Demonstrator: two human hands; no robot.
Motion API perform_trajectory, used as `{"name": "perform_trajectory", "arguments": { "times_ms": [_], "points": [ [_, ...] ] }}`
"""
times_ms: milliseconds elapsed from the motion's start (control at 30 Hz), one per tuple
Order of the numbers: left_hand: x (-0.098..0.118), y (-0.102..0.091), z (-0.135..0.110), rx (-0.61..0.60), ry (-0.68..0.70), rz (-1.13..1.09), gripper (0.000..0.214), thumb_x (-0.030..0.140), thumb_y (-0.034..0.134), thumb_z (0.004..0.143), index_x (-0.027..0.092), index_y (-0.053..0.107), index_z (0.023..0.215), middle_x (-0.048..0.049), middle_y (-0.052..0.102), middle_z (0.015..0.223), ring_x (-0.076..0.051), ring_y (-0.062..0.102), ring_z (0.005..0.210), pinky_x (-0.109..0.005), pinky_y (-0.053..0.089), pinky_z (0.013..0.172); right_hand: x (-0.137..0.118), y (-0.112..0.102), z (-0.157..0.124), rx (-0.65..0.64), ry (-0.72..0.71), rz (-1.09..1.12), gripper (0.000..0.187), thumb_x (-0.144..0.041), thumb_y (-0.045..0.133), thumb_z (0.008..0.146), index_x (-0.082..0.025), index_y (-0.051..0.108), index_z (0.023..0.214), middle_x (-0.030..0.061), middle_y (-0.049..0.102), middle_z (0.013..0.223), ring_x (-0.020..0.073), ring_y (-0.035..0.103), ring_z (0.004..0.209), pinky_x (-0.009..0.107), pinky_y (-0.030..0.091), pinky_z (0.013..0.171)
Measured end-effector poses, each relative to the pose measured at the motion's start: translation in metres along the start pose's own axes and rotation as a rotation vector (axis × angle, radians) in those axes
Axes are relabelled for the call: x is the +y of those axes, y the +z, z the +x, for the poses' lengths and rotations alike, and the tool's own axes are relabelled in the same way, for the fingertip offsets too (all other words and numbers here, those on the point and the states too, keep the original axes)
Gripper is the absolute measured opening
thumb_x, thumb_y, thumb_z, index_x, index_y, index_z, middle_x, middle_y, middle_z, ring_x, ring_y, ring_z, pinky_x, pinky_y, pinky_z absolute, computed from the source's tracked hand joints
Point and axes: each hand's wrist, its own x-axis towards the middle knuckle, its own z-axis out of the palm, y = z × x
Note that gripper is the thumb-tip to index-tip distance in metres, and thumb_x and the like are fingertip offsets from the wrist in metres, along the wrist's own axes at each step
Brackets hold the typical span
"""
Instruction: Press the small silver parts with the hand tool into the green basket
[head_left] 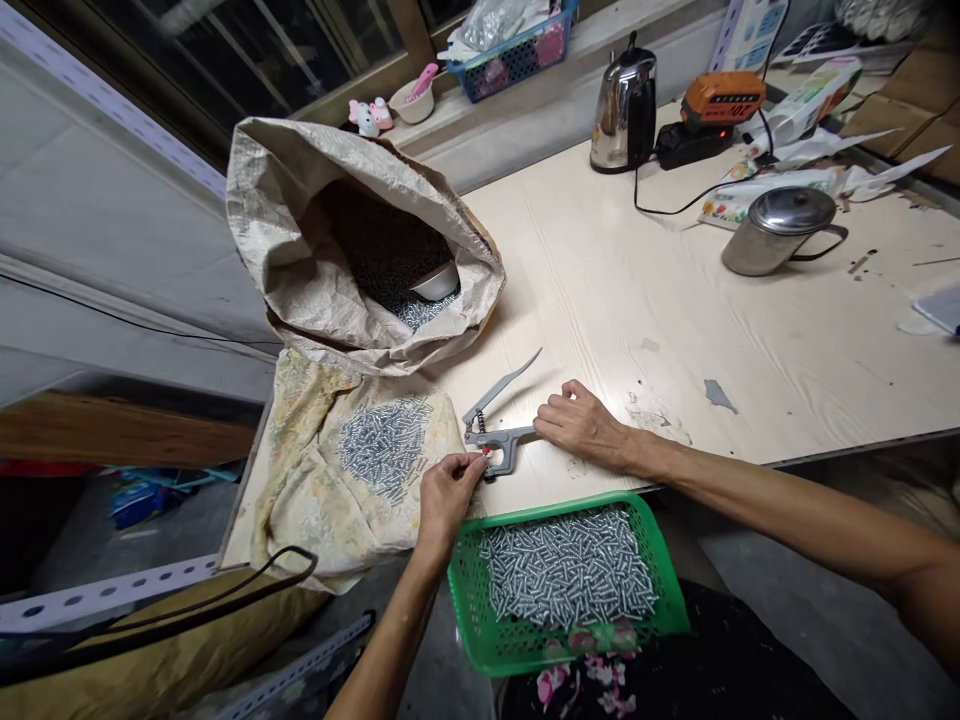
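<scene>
A grey lever hand tool (510,447) with a coil spring lies on the table, its upper handle raised away from the lower one. My right hand (581,425) is closed around the end of the lower handle. At the tool's jaw, by a small red part (486,452), the fingers of my left hand (448,497) are pinched together; whatever they hold is hidden. A pile of small silvery screw-like pieces (384,443) lies on a patterned cloth (300,505) left of my left hand. More such pieces fill the green basket (671,590) in front of me.
A large open woven sack (277,235) holds more metal pieces and a metal scoop (435,282). Farther back on the table (570,260) stand a kettle (619,110), an orange battery (724,97) on a charger, and a lidded steel mug (776,235). A cord runs across there.
</scene>
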Motion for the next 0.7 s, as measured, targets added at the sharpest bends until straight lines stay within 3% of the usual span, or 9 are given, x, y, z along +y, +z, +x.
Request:
{"name": "perform_trajectory", "arguments": {
  "times_ms": [167, 300, 433, 500, 533, 600, 700],
  "points": [
    [-0.002, -0.003, 0.008, -0.114, -0.058, -0.016, 0.043, 0.055, 0.068, 0.061, 0.013, 0.07, 0.068, -0.0004, 0.062, 0.053, -0.011, 0.05, 0.049, -0.022, 0.037, 0.049, 0.002, 0.007, 0.0, -0.005, 0.02, 0.019, 0.035, -0.008, 0.028, 0.098, -0.02, 0.054, 0.077, 0.0008, 0.056, 0.074, 0.0156, 0.037, 0.069, 0.034, 0.022, 0.073],
    [-0.004, -0.005, 0.015, -0.227, -0.181, -0.122, 0.041, 0.051, 0.076, 0.051, 0.013, 0.069, 0.065, 0.0013, 0.06, 0.052, -0.01, 0.051, 0.047, -0.022, 0.043, 0.05, 0.001, 0.013, 0.001, -0.033, 0.039, 0.067, 0.033, -0.008, 0.031, 0.097, -0.019, 0.054, 0.075, 0.0012, 0.056, 0.073, 0.0153, 0.038, 0.069, 0.034, 0.022, 0.072],
    [-0.002, -0.005, 0.015, -0.272, -0.277, -0.101, 0.035, 0.044, 0.08, 0.05, 0.014, 0.067, 0.061, 0.0027, 0.057, 0.048, -0.009, 0.05, 0.043, -0.021, 0.041, 0.046, 0.0, 0.007, 0.0, -0.121, 0.061, 0.112, 0.023, -0.02, 0.04, 0.097, -0.019, 0.057, 0.081, 0.0033, 0.061, 0.082, 0.0169, 0.044, 0.077, 0.034, 0.026, 0.074],
    [0.001, -0.005, 0.013, -0.284, -0.326, -0.095, 0.035, 0.044, 0.08, 0.051, 0.014, 0.065, 0.061, 0.0042, 0.054, 0.044, -0.008, 0.048, 0.04, -0.02, 0.039, 0.043, 0.003, 0.001, -0.002, -0.151, 0.051, 0.161, 0.017, -0.032, 0.049, 0.095, -0.019, 0.059, 0.09, 0.0059, 0.063, 0.096, 0.0193, 0.047, 0.087, 0.035, 0.03, 0.079],
    [0.003, -0.005, 0.012, -0.29, -0.345, -0.1, 0.036, 0.044, 0.08, 0.051, 0.014, 0.064, 0.061, 0.0051, 0.052, 0.042, -0.008, 0.047, 0.039, -0.02, 0.039, 0.042, 0.006, -0.002, -0.003, -0.151, 0.048, 0.187, 0.022, -0.039, 0.054, 0.092, -0.019, 0.059, 0.098, 0.0083, 0.062, 0.108, 0.0213, 0.048, 0.095, 0.036, 0.032, 0.082],
    [0.006, -0.005, 0.009, -0.301, -0.375, -0.117, 0.037, 0.044, 0.081, 0.05, 0.014, 0.062, 0.06, 0.0062, 0.05, 0.04, -0.007, 0.046, 0.037, -0.02, 0.038, 0.042, 0.014, -0.005, -0.002, -0.139, 0.06, 0.217, 0.049, -0.051, 0.063, 0.084, -0.018, 0.054, 0.118, 0.0145, 0.051, 0.131, 0.0271, 0.044, 0.113, 0.04, 0.034, 0.09],
    [0.007, -0.004, 0.007, -0.283, -0.396, -0.157, 0.039, 0.045, 0.082, 0.049, 0.014, 0.061, 0.061, 0.0059, 0.051, 0.041, -0.007, 0.047, 0.038, -0.019, 0.039, 0.043, 0.031, -0.005, 0.004, -0.169, 0.07, 0.217, 0.083, -0.06, 0.072, 0.07, -0.015, 0.043, 0.134, 0.0201, 0.04, 0.142, 0.0354, 0.034, 0.127, 0.048, 0.034, 0.096]
  ]
}}
